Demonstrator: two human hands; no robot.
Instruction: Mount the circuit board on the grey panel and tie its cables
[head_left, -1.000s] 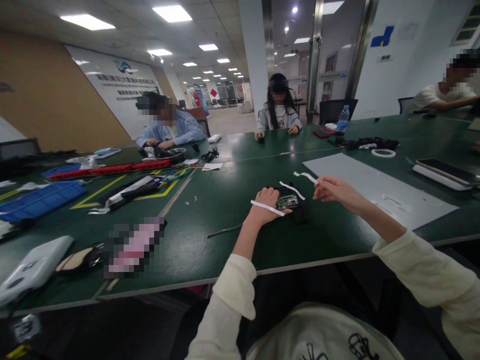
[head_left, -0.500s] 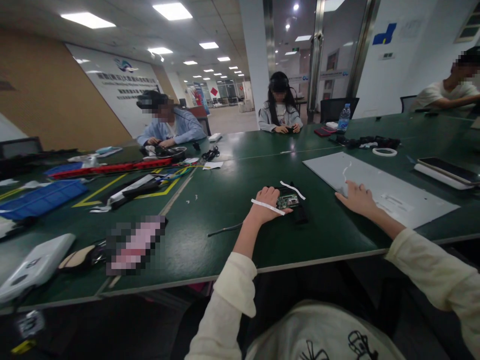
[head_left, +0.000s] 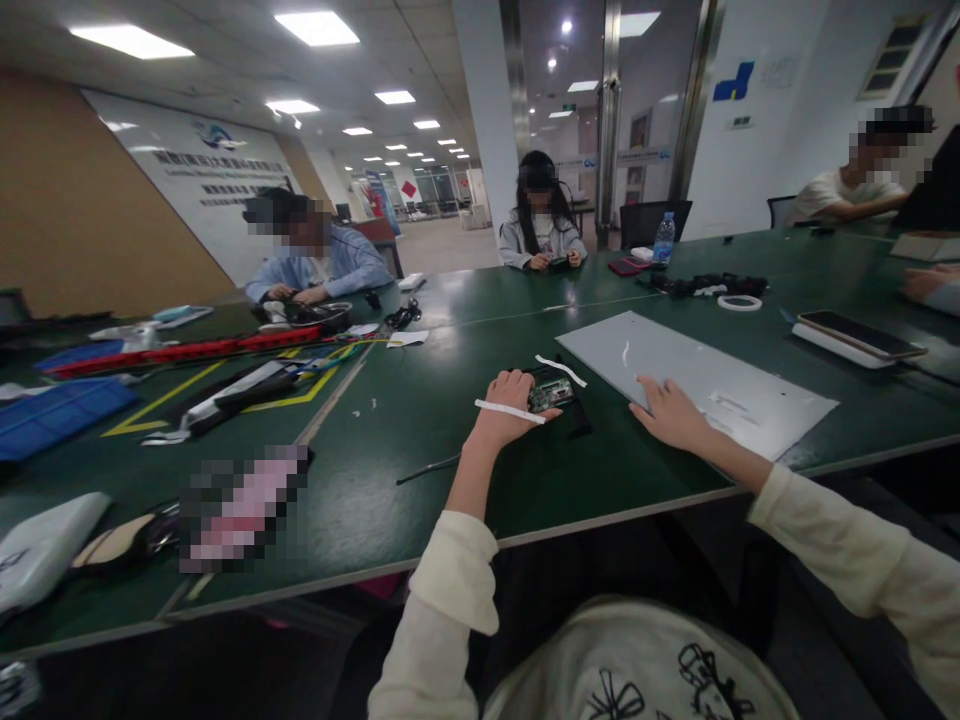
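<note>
Back from the near edge of the desk (head_left: 450, 380), the left hand (head_left: 501, 426) is curled over the left end of a circuit board (head_left: 551, 395), gripping it much as it did a second ago; the right hand (head_left: 676, 418), which then pinched a white strip in the air, has let go and is now open, its fingers loosely spread over the grey panel's (head_left: 667, 345) edge that faces the board, and what looks to be that same strip lies on the panel near its left corner, just beyond the fingertips. I take this to mean that the strip has been set aside, well apart from the board, and that the right hand is free while the left steadies the work. Counting from left to right: one white casing (head_left: 52, 545) towards the desk's near left corner, one blurred pink object (head_left: 255, 500) by the near edge, one thin dark cable (head_left: 427, 469) left of the board, three white strips (head_left: 561, 371) (one across the back of the left hand, one at the board's far side, one on the panel), one board, one panel, one bottle (head_left: 664, 243) by the far edge, one white ring (head_left: 742, 302) and one phone (head_left: 861, 333) towards the right end
</note>
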